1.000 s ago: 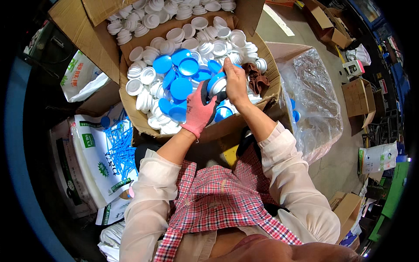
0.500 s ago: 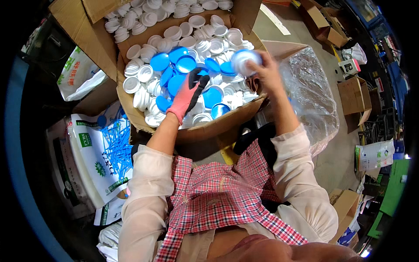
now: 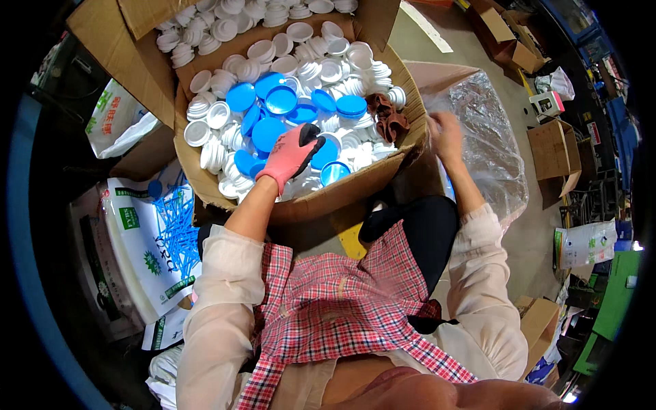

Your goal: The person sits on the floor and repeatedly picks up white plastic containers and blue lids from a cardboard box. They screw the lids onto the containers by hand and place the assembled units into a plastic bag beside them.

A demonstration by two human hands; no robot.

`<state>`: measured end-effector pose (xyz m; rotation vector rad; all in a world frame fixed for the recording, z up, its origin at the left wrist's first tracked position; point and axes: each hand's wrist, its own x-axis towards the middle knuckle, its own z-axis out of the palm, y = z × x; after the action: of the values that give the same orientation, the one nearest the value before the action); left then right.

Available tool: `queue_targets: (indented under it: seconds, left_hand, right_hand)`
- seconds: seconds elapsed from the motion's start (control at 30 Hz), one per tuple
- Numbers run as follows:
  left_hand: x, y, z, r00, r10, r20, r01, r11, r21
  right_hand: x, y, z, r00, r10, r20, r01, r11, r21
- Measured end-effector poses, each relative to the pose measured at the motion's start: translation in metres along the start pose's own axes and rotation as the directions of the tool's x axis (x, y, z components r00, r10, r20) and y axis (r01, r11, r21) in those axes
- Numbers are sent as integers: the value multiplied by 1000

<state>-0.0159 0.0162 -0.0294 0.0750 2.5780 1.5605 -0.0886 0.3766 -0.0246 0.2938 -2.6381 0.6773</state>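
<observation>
Left hand, pink glove, fingers curled down onto blue lids mid-box; grasp unclear. Right hand at 3 o'clock, loosely open at clear bag, grip hidden. Lids likely light, stiff, slick: pinch by rim.

Matt brown cardboard box holds glossy blue plastic lids and smooth white plastic caps; beside it, a crinkled, shiny clear plastic bag.

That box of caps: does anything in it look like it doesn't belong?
Yes. A crumpled brown glove lies among the white and blue caps at the box's right edge, the only thing there that isn't a cap.
</observation>
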Motion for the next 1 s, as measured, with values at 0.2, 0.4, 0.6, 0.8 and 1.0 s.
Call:
queue_targets:
  seconds: [0.2, 0.4, 0.6, 0.8, 1.0]
  left_hand:
    - [9, -8, -1, 998, 55, 7, -56, 993, 102]
    - [-6, -5, -22, 986, -133, 99, 105, 965, 242]
    - [-2, -17, -38, 989, -151, 4, 142, 924, -354]
    - [-7, -16, -85, 981, -158, -111, -66, 268, -961]
    - [-14, -3, -85, 982, -159, -97, -64, 200, -978]
  right_hand:
    - [-10, -78, 134, 549, -157, 821, 270, 963, 4]
    - [-4, -103, 167, 396, -134, 908, 348, 937, -13]
    - [41, -173, 93, 604, -165, 780, -279, 873, 401]
    - [3, -185, 91, 516, -422, 746, 66, 887, 456]
    - [-33, -202, 116, 252, -336, 908, 398, 891, 219]
